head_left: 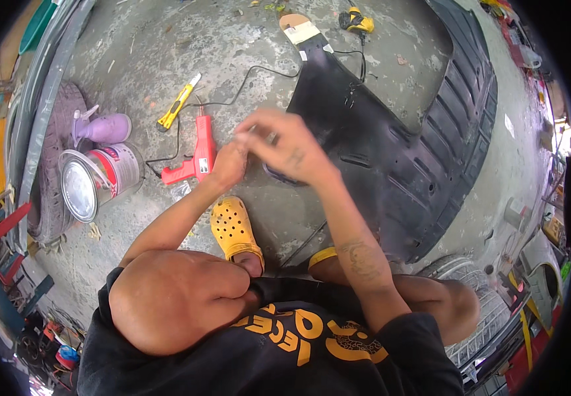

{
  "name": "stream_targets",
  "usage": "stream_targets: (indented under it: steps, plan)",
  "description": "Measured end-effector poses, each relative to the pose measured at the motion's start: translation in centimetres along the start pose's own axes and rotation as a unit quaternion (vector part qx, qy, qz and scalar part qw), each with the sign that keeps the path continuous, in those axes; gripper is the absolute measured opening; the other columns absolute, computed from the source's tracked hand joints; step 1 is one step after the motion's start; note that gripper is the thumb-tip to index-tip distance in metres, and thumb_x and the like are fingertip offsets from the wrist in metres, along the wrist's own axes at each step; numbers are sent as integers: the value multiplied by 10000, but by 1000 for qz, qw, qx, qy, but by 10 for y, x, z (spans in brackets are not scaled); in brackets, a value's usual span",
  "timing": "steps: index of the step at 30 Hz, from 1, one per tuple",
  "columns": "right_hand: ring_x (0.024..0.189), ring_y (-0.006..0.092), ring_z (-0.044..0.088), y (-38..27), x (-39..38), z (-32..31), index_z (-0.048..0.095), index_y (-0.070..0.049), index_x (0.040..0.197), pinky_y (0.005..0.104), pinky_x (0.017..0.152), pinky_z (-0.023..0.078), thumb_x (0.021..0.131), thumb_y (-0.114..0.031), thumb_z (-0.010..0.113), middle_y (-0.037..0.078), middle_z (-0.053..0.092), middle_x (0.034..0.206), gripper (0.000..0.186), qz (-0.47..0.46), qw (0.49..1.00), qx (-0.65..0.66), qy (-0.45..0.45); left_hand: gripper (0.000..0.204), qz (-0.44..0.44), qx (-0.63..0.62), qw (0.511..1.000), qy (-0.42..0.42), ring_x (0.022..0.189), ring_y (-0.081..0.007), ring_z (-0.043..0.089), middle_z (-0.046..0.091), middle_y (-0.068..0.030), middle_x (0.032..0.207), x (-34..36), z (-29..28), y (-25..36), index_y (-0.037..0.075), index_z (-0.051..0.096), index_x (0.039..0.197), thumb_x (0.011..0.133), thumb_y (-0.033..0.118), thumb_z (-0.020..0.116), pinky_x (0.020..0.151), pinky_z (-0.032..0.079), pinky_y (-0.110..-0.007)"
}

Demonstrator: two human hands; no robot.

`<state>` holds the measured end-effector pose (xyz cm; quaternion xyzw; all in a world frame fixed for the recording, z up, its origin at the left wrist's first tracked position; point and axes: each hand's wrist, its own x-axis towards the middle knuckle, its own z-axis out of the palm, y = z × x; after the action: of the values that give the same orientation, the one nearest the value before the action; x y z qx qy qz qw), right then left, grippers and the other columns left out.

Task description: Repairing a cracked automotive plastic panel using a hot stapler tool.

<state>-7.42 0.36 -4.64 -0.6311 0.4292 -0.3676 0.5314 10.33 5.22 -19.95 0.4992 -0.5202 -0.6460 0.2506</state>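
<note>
My left hand (231, 164) is closed, fingertips pinched together, above the red pistol-shaped hot tool (203, 146). Over it bends my right hand (286, 146), blurred by motion, its curled fingers meeting the left fingertips. Whatever lies between the fingers is too small to make out. The red tool rests on the concrete floor, a thin metal tip at its far end and a black cord (249, 72) running off. Left of that tip lies a yellow utility knife (179, 104). A large black moulded plastic car panel (345, 105) stretches from beneath my right hand toward the right.
Left of the tool stand a paint can (121, 166) with its round lid (78, 189) and a purple spray bottle (108, 129), beside a tire (57, 138). A yellow-black power tool (358, 24) lies at the back. My yellow clog (232, 228) is below my hands; another tire (477, 297) sits lower right.
</note>
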Motion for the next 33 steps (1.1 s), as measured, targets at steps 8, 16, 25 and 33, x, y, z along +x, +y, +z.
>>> stream_targets:
  steps: [8,16,25,33]
  plan:
    - [817,270,650,-6,-7,75,668,-33,946,383,764,484,881,-196,670,114,657,879,176,-58,988,60,-131,500,82,-230,965,-98,1242,-202,508,539,-109,1276,-3,-25,-50,-6,444,1370,954,219,610,1068,414,-350]
    - [814,144,635,-3,3,7,692,-14,976,275,757,499,884,-140,675,64,687,918,157,27,998,20,-52,439,103,279,946,-133,1294,-314,495,524,-210,1361,15,-11,9,44,425,1417,1008,203,419,1091,390,-378]
    - [735,211,651,0,3,-2,683,-12,994,325,702,514,883,-226,685,124,684,882,241,44,999,0,-14,343,-106,58,979,-163,1050,-281,640,604,-146,1227,1,-24,2,40,574,1261,1022,209,396,871,512,-372]
    - [880,263,678,19,-1,25,688,-25,1028,359,790,546,863,-140,714,146,642,1041,203,17,995,-3,101,306,64,-5,995,70,959,-149,658,680,-82,1001,3,-60,120,39,543,1130,863,-36,671,839,508,-277]
